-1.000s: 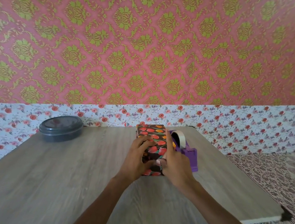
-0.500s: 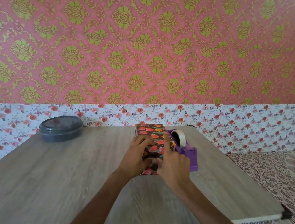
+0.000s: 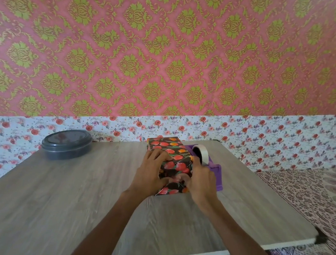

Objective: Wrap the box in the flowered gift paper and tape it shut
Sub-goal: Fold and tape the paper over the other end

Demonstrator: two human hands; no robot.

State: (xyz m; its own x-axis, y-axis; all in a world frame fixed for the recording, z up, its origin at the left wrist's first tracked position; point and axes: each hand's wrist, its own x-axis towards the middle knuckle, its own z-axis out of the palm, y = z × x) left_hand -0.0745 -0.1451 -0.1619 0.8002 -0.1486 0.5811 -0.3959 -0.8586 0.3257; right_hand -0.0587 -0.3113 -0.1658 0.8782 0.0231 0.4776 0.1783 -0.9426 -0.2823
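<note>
Toward the far side of a wooden table [image 3: 69, 200], the box [image 3: 176, 164] sits covered in dark flowered paper [image 3: 167, 146]. Both hands grip its near end — left hand [image 3: 149, 171] and right hand [image 3: 200, 180] curl fingers over the top, thumbs pressing the end fold. Taping this end is likely left to do; a purple tape dispenser [image 3: 216, 173] stands just beside it.

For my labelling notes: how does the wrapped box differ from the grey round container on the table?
The box is rectangular and flowered; the container is round and plain dark grey. The left hand and right hand grip the box; the container stands untouched. Both rest on the table.
</note>
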